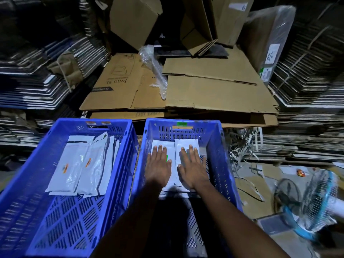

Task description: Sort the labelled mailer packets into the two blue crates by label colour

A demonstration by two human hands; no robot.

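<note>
Both hands lie flat with fingers spread, gripping nothing: the left hand (159, 165) and right hand (192, 167) press on white packets (173, 151) inside the right crate (219, 146), a green label (167, 158) peeking out. The left crate (46, 146) holds orange-labelled packets (78, 164). Flattened cardboard (214, 94) lies beyond; a fan (312, 202) stands to the right.

Both slotted crates (119, 146) (219, 146) were blue, the packets (74, 164) white with orange labels (65, 168), the flattened cardboard (214, 94) brown.
</note>
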